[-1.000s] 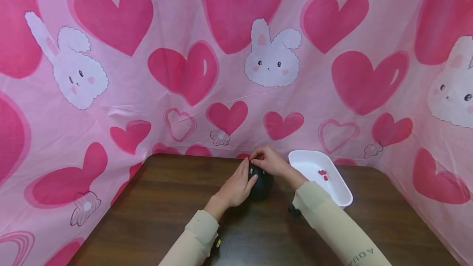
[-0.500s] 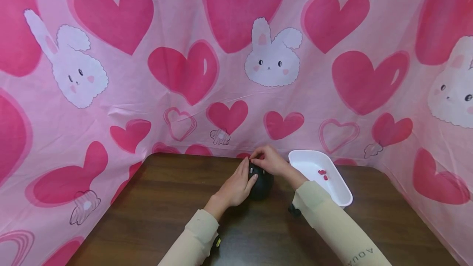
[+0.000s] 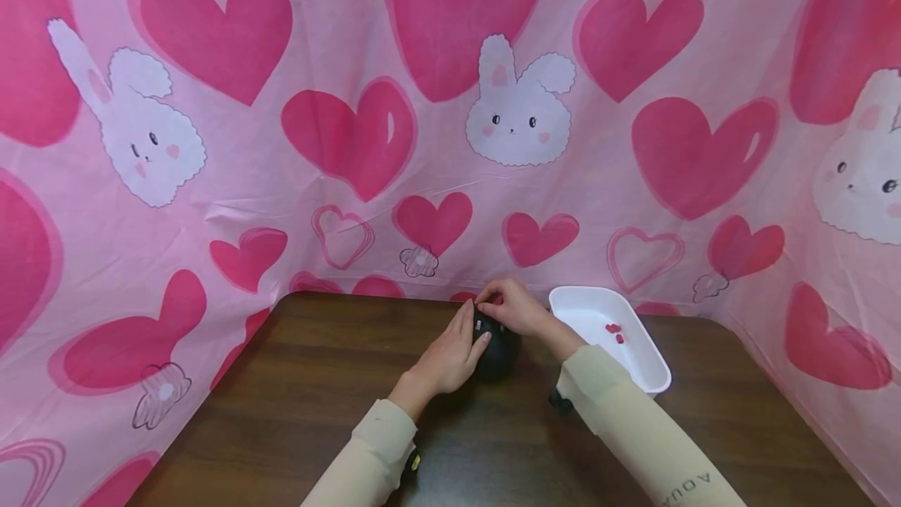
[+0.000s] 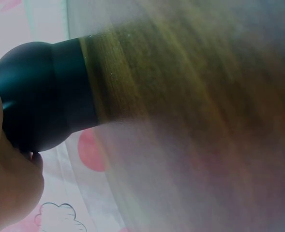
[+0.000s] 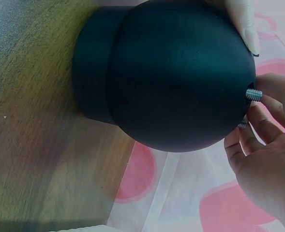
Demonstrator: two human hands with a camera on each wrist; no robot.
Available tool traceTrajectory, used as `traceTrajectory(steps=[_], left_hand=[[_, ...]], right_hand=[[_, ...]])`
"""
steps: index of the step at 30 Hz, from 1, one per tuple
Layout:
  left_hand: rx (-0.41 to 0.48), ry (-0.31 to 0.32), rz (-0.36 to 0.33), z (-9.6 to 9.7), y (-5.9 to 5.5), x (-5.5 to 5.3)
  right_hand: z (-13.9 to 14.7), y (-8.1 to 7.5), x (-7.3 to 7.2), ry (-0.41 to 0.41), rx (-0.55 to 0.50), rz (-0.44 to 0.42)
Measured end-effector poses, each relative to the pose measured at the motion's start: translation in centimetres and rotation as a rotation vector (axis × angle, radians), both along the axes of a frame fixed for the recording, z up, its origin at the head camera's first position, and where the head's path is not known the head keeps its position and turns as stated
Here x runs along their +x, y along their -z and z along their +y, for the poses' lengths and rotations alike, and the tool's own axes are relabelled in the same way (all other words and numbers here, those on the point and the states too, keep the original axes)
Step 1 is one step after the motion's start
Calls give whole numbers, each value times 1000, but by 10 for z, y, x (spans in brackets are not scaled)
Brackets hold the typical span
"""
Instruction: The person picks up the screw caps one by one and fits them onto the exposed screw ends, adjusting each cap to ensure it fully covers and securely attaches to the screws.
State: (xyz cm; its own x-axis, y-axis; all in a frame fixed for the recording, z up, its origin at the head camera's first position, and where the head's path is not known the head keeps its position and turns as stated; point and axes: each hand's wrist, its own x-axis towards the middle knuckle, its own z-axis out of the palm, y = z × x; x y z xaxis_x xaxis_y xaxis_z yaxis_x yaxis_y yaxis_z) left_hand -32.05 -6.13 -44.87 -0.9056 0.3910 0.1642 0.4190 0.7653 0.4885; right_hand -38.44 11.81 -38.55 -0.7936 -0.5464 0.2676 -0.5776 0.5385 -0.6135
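Note:
A black dome-shaped object with a narrower round base stands on the table. Metal threaded studs stick out near its top. My left hand holds its left side, with the thumb across the front and the fingers along the far side. Behind the studs at the top, the right hand pinches with thumb and fingertips; I cannot tell what is between them, as the fingers cover it. In the right wrist view, the right hand's fingers are bent close beside the studs.
A white tray stands right of the dome, partly behind the right forearm, with several small red pieces in it. The brown wooden table reaches back to a pink curtain printed with hearts and rabbits.
Both hands and the black dome keep their places, and the red pieces lie as before. Only a slight shift of the head view shows.

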Motion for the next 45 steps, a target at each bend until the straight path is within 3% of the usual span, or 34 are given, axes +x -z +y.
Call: traceTrajectory(steps=[36,45], left_hand=[[30,15,21,0,0,1],[17,-1,-5,0,1,-1]], right_hand=[[4,-9,4,-47,53,-13],[10,-10,5,-61,54,-7]])
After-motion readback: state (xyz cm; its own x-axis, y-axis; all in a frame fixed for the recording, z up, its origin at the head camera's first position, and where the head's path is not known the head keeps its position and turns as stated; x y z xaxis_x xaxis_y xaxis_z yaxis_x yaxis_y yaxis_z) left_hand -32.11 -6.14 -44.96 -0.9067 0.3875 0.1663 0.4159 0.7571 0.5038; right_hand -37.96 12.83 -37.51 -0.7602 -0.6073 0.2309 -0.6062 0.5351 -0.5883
